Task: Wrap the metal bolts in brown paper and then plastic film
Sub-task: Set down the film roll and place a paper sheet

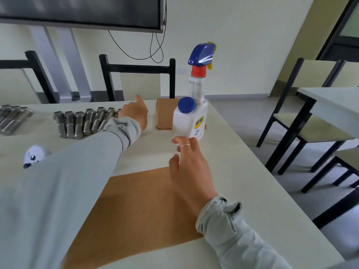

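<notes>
A sheet of brown paper (136,206) lies flat on the white table (242,171) in front of me. A row of metal bolts (81,121) stands side by side at the back left, and a second group of bolts (11,118) lies at the far left edge. My left hand (136,113) reaches across over the right end of the row, fingers extended, holding nothing. My right hand (188,167) hovers over the paper's far right corner with relaxed fingers, just short of the white spray bottle (196,113). No plastic film is visible.
A stack of folded brown paper (165,113) lies behind the spray bottle, which has a blue trigger head and a blue cap. A small white object (35,155) sits at left. Black-framed chairs (136,74) stand behind the table; more chairs and a table (310,117) at right.
</notes>
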A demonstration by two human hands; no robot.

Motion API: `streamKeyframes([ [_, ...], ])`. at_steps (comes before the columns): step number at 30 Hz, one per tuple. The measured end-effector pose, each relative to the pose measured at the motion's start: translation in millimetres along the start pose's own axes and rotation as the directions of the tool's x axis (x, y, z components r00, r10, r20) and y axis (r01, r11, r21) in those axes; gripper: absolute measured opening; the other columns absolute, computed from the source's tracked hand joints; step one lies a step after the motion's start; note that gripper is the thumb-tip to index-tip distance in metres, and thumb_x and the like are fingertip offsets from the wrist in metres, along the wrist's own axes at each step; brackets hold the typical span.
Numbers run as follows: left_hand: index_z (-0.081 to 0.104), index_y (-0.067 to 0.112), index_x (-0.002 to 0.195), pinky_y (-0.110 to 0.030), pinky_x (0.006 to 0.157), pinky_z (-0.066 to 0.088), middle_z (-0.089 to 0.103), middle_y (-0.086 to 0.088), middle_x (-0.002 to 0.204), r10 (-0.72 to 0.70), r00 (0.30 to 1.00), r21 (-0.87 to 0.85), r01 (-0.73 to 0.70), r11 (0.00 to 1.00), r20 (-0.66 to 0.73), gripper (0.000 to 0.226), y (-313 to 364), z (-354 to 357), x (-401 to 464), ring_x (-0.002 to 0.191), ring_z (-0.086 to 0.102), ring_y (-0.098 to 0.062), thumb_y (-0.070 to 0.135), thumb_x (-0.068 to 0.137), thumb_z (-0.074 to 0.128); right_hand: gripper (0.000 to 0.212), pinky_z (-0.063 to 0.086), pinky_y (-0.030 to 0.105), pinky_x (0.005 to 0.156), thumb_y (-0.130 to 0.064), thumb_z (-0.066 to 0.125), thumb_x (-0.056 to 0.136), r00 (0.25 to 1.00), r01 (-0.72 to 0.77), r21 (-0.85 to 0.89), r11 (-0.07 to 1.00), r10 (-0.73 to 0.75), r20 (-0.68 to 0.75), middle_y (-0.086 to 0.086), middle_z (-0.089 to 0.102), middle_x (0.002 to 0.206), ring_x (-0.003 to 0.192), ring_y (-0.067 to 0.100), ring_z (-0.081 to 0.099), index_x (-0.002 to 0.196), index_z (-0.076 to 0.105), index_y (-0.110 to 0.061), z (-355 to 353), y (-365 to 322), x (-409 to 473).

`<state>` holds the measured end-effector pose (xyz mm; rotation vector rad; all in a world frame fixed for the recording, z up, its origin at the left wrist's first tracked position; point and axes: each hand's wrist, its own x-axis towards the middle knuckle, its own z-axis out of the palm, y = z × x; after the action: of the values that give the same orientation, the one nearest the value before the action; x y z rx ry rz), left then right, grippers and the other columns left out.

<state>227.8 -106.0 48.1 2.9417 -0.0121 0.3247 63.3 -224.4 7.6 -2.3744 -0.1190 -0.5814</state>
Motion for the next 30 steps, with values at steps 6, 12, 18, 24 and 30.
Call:
streamKeyframes([
  [6,0.031,0.011,0.138,-0.031,0.073,0.052,0.050,-0.010,0.112,0.014,1.000,-0.644,-0.020,0.765,-0.015,0.057,-22,-63,-36,0.087,0.061,-0.027,0.000,0.087,0.054,0.031,0.044,0.031,0.076,-0.006,0.045,0.088,1.000,-0.023,-0.039,0.999,0.024,0.014,-0.001,0.047,0.110,0.095,0.019,0.054,0.117,0.053,-0.016,1,-1,1],
  [12,0.057,0.008,0.086,-0.015,0.057,0.054,0.061,-0.012,0.097,-0.076,0.982,-0.980,0.181,0.083,0.175,0.012,-58,-75,-134,0.061,0.069,-0.011,-0.001,0.082,0.064,0.026,0.036,0.021,0.083,-0.008,0.056,0.084,0.954,-0.103,0.258,0.961,0.169,-0.248,-0.003,0.042,0.104,0.097,0.016,0.045,0.107,0.046,-0.016,-29,-11,12],
  [18,0.052,0.004,0.081,-0.018,0.061,0.057,0.055,-0.010,0.083,-0.156,0.900,-0.908,0.381,-0.173,0.407,0.016,-54,-30,-204,0.061,0.065,-0.016,-0.011,0.085,0.055,0.096,0.028,0.037,0.111,-0.034,0.071,0.077,0.912,-0.241,0.327,0.914,0.329,-0.247,0.007,0.021,0.148,0.136,0.022,0.026,0.148,0.012,-0.009,-76,-16,99],
  [24,0.059,0.008,0.081,-0.011,0.062,0.052,0.057,-0.009,0.085,-0.047,0.940,-0.937,0.341,0.068,0.339,0.015,-60,-22,-221,0.064,0.064,-0.010,-0.006,0.080,0.065,0.103,0.024,0.047,0.113,-0.043,0.068,0.078,0.924,-0.316,0.342,0.885,0.369,-0.102,0.003,0.015,0.155,0.137,0.024,0.030,0.150,0.000,-0.015,-64,-7,129],
  [30,0.062,0.036,0.081,0.004,0.065,0.032,0.062,0.021,0.081,0.099,0.987,-0.707,0.018,0.707,0.124,0.023,-72,-24,-229,0.076,0.048,0.022,0.023,0.073,0.078,0.080,0.033,0.045,0.107,-0.028,0.056,0.083,0.922,-0.305,0.323,0.896,0.363,-0.136,-0.008,0.059,0.090,0.102,0.019,0.058,0.149,0.011,-0.016,-56,-8,135],
])
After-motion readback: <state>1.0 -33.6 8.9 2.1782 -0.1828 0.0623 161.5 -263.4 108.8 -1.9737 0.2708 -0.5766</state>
